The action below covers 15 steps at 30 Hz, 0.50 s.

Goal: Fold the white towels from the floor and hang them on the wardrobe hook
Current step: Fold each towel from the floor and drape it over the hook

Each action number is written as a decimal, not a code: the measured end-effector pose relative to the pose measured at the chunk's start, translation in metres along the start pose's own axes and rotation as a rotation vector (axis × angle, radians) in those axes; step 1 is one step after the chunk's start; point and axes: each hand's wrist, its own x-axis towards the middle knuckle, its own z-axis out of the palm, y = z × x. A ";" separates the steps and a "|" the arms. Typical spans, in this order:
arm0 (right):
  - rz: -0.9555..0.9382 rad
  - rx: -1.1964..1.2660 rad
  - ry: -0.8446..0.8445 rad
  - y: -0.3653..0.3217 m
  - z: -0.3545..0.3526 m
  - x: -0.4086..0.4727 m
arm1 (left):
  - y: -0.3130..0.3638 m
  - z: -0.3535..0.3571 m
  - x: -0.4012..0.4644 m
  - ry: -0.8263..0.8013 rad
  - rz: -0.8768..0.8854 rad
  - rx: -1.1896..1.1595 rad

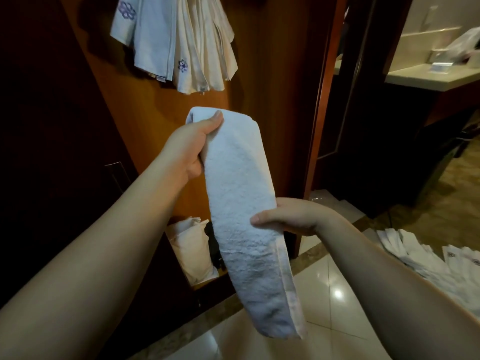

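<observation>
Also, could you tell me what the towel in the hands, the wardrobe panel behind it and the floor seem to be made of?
The towel looks like white cotton terry: a nubby looped pile with a flat woven hem along one edge. The wardrobe panel appears to be reddish-brown wood or veneer with a smooth satin sheen. The floor seems to be polished light tile or stone, since it shows grout lines and a bright lamp reflection.

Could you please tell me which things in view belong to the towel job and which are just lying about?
Job: folded towel, gripped by left hand and right hand; hung towels; floor towels.

Lying about: cream bag low in the wardrobe; bathroom counter.
</observation>
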 end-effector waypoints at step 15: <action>0.004 0.593 -0.224 -0.016 0.013 -0.002 | -0.011 0.006 0.052 -0.094 -0.271 0.110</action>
